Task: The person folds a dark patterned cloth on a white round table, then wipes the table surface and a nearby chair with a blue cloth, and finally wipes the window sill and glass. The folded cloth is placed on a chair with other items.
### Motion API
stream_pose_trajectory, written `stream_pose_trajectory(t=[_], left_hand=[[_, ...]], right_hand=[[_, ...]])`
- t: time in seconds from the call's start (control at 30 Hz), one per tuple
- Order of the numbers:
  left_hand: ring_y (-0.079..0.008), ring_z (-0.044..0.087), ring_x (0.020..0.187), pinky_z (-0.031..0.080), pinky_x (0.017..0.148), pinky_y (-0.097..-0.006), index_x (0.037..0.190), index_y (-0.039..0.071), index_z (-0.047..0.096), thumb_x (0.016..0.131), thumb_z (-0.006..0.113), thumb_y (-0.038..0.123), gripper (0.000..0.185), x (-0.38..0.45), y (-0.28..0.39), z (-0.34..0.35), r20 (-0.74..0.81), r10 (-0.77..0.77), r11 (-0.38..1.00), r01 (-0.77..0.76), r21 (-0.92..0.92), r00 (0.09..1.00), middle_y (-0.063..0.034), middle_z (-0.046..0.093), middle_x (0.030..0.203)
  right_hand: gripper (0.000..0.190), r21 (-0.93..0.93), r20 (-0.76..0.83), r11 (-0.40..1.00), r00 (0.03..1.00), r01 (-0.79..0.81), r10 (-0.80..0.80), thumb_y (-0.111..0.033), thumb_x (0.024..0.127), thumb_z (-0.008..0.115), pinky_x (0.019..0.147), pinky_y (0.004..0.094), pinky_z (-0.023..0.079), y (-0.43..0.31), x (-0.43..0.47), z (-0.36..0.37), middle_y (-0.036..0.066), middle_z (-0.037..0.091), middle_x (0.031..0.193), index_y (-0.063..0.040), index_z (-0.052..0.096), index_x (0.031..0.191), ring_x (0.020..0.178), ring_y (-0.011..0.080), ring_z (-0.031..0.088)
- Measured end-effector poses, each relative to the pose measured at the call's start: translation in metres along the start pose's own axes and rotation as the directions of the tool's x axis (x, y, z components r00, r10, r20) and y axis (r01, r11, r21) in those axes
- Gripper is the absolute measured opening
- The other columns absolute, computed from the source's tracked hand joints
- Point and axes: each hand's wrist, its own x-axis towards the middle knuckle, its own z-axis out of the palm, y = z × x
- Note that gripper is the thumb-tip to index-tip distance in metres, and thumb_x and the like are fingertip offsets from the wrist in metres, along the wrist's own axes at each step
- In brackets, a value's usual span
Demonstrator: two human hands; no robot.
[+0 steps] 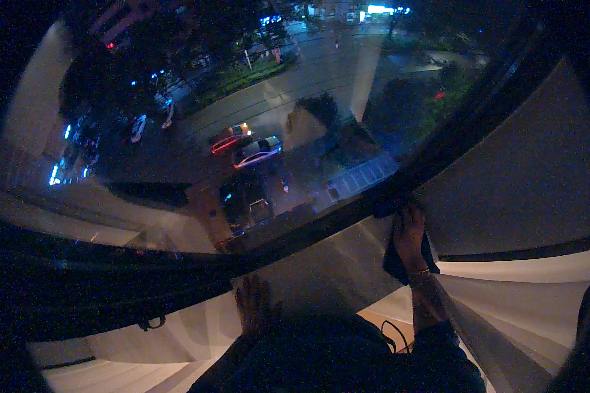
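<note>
My right hand (409,240) reaches up to the lower edge of a dark window frame (305,223), its fingers over a dark cloth (394,265). Part of the cloth hangs below the palm on both sides. A thin band circles that wrist. Lower down and to the left, my left hand (255,299) lies on the pale windowsill (334,265) with its fingers spread and nothing visible in it. Beyond the frame is a large window pane (285,83) carrying faint reflections. Dim light hides the fingertips of both hands.
Pale curtains hang on the right (511,299) and at lower left. A small hook-like fitting (155,322) projects under the frame on the left. Behind my right forearm a black cable (393,334) loops. Far below outside, cars (258,151) stand on a night street.
</note>
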Motion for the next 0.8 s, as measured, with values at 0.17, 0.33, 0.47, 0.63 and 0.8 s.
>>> stream_pose_trajectory(t=[0.17,0.33,0.47,0.63,0.8], left_hand=[[-0.0483,0.018,0.149,0.015,0.114,-0.0700,0.147,0.009,0.044,0.088,0.067,0.045,0.072,-0.005,-0.006,0.002,0.040,-0.020,1.000,0.021,-0.017,0.999,-0.0250,0.025,0.161],[-0.0462,0.016,0.150,0.014,0.115,-0.0692,0.147,0.009,0.043,0.087,0.068,0.044,0.074,-0.009,-0.029,-0.007,0.048,-0.008,1.000,0.009,-0.023,0.999,-0.0250,0.023,0.162],[-0.0461,0.017,0.150,0.013,0.116,-0.0675,0.148,0.008,0.043,0.087,0.067,0.045,0.076,-0.006,-0.045,-0.003,0.069,-0.008,0.999,0.010,-0.033,0.998,-0.0248,0.023,0.162],[-0.0454,0.020,0.149,0.013,0.117,-0.0658,0.148,0.009,0.044,0.087,0.065,0.049,0.076,-0.011,-0.043,0.022,0.014,0.013,0.999,-0.013,0.031,1.000,-0.0235,0.024,0.162],[-0.0461,0.020,0.149,0.013,0.116,-0.0673,0.149,0.009,0.043,0.088,0.062,0.052,0.076,-0.014,-0.046,0.026,-0.082,0.065,0.998,-0.067,-0.016,0.994,-0.0221,0.025,0.162]], right_hand=[[0.034,0.080,0.002,0.995,0.998,0.067,-0.067,-0.007,0.094,0.054,0.109,0.0502,0.037,-0.014,-0.005,-0.006,0.024,0.052,0.138,0.002,0.058,0.127,0.122,0.0436,0.049],[0.036,0.073,0.016,0.961,0.963,0.268,-0.270,-0.007,0.096,0.051,0.110,0.0485,0.037,-0.027,-0.018,-0.014,0.022,0.055,0.137,-0.001,0.058,0.131,0.123,0.0411,0.051],[0.037,0.158,0.093,0.966,0.971,0.205,-0.221,-0.009,0.097,0.050,0.110,0.0487,0.037,-0.015,-0.031,-0.020,0.020,0.055,0.137,-0.006,0.058,0.134,0.125,0.0403,0.050],[0.039,-0.042,0.148,0.997,0.987,0.065,-0.058,-0.010,0.097,0.051,0.110,0.0484,0.036,0.012,-0.065,-0.012,0.020,0.054,0.139,-0.006,0.057,0.135,0.126,0.0408,0.049],[0.042,0.076,0.107,0.995,0.993,-0.059,0.051,-0.006,0.093,0.052,0.111,0.0478,0.035,-0.014,-0.083,-0.007,0.020,0.050,0.142,-0.004,0.057,0.134,0.128,0.0403,0.047]])
